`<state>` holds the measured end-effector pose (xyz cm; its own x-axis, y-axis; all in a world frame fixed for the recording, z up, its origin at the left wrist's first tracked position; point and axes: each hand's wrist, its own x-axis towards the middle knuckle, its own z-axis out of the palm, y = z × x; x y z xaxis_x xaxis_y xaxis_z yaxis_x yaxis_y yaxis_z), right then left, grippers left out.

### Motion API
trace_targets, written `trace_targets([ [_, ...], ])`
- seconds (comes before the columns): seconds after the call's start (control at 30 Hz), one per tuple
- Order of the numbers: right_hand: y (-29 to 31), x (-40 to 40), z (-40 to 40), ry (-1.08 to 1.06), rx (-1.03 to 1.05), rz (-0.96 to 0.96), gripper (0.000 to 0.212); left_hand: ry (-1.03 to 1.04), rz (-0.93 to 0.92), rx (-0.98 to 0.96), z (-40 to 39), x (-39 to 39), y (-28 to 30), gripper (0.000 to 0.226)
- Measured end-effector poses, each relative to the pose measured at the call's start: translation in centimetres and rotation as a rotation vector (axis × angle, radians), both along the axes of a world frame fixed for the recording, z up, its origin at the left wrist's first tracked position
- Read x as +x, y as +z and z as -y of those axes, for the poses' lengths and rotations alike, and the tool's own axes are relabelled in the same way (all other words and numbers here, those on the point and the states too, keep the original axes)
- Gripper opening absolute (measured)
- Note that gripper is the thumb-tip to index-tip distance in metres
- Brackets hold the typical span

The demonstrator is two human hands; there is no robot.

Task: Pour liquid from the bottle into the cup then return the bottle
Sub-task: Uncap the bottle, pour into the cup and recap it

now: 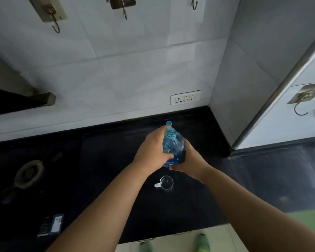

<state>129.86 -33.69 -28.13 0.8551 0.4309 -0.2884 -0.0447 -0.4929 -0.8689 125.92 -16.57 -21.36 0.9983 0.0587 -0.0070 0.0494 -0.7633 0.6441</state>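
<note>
Fingers of the left hand and right hand grip the open bottle. It hangs above the table, beyond the clear cup.

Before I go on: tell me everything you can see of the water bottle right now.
The bottle is clear bluish plastic with a blue label low on its body, and water shows inside. Its mouth is open; the blue cap shows just behind the neck. It stands about upright over the black counter, beyond the empty clear cup. The left hand grips its side and the right hand holds its lower part.
</note>
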Motion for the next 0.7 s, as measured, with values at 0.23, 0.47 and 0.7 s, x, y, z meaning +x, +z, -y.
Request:
trace_targets([
  [0.23, -1.0, -0.2, 2.5, -0.144, -0.051, 0.064, 0.097, -0.216, -0.147, -0.154, 2.1, 0.5, -1.9, 0.106],
  [0.47, -5.2, -2.4, 4.9, -0.217, -0.170, -0.006, 0.088, 0.050, -0.360, -0.110, -0.6, -1.4, -7.4, 0.085],
  [0.7, -7.5, -4.5, 5.9, -0.300, -0.134, -0.078, 0.094, 0.136, -0.681, 0.052, -2.6, -4.5, -13.8, 0.051],
])
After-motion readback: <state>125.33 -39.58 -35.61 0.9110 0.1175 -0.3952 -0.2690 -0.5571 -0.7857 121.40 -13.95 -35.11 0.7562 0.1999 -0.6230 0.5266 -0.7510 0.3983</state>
